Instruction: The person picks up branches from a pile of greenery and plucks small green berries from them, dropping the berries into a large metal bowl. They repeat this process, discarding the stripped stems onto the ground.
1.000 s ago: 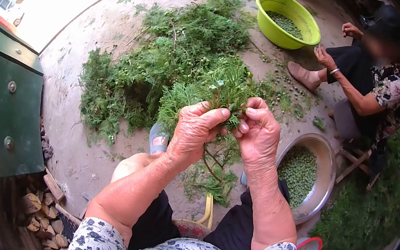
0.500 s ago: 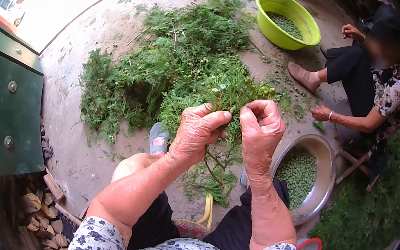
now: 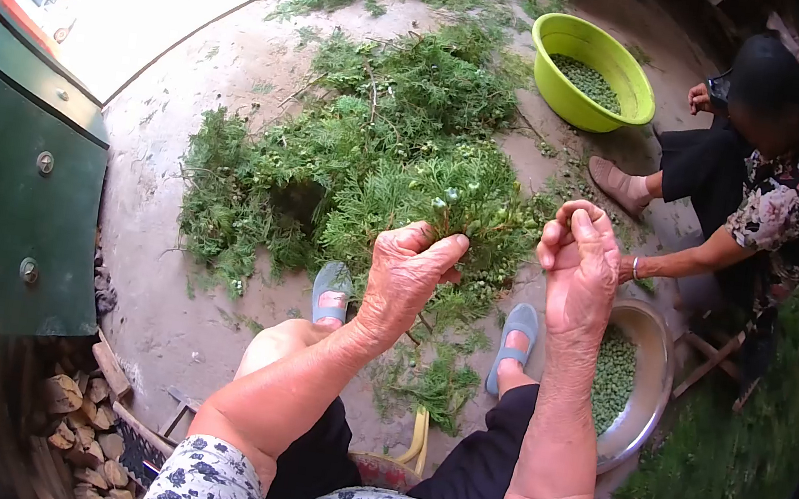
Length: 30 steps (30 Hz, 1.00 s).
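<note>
Bare grey floor (image 3: 151, 257) spreads out before you, glaring bright at the upper left, with a dark green metal panel (image 3: 3, 197) along your left and split firewood (image 3: 95, 457) heaped below it. Straight ahead sprawls a big, loose pile of green branches (image 3: 258, 170), and there, right in front of it, is your sprig (image 3: 472, 199), up in the air between your knees and the heap! Your left hand (image 3: 411, 276) has it: fingers (image 3: 445, 250) closed tight, thumb pressed on top, the leafy end fanning forward with small pale cones (image 3: 452, 194) among the green. Now look right: your right hand (image 3: 582, 258) is up and well apart from the sprig, palm turned inward, fingers (image 3: 563, 233) curled toward the thumb and nearly together; whether something small sits between them, you cannot tell from here. Below that wrist stands the metal basin (image 3: 661, 385), your forearm across its near side, plenty of round green cones (image 3: 613, 379) inside. Farther out, the lime-green basin (image 3: 564, 91) carries more of them. Beside it, a co-worker (image 3: 780, 199) in a dark cap sits low, one braceleted arm (image 3: 685, 262) reaching down behind your right hand.
</note>
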Each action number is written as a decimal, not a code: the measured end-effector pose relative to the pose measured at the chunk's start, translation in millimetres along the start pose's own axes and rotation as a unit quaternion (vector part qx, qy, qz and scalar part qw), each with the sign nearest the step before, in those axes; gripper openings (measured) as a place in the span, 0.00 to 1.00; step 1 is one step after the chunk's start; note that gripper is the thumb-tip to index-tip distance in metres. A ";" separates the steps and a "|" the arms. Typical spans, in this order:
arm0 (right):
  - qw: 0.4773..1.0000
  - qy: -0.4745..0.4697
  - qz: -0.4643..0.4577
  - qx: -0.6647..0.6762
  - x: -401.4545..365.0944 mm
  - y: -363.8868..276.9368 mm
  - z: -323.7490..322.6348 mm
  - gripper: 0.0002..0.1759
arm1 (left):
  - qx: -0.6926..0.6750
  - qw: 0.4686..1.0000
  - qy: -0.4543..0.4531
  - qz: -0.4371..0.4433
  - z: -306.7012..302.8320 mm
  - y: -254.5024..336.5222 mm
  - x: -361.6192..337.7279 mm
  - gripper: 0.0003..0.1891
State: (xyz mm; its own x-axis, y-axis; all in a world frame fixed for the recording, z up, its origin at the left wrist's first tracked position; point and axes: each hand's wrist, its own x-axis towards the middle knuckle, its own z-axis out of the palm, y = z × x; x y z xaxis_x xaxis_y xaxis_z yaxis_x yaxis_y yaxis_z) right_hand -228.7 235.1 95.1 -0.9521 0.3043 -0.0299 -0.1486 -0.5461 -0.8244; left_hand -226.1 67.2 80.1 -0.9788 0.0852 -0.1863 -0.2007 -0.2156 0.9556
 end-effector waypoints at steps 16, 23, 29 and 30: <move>0.937 -0.101 0.061 -0.329 -25.1 16.3 21.5 0.06 | 0.250 0.944 -0.016 0.213 -0.9 -14.2 4.9 0.09; 0.933 -0.087 0.086 -0.339 -24.5 15.8 23.0 0.07 | 0.282 0.933 -0.013 0.224 -1.8 -6.0 4.4 0.09; 0.894 -0.017 -0.098 -0.436 -32.1 28.2 25.9 0.04 | 0.301 0.926 -0.001 0.228 -0.4 -7.6 3.8 0.09; 0.880 -0.019 -0.138 -0.454 -31.7 28.2 26.0 0.04 | 0.295 0.928 0.000 0.228 0.6 -7.5 3.7 0.09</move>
State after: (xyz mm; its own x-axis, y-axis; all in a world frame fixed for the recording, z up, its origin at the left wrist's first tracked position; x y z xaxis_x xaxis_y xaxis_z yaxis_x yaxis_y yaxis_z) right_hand -209.6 189.8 87.6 -0.9239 0.2915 0.2478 -0.1179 0.3991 -0.9093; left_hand -228.2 69.7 72.4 -0.9563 0.1153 0.2688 0.2922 0.3400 0.8939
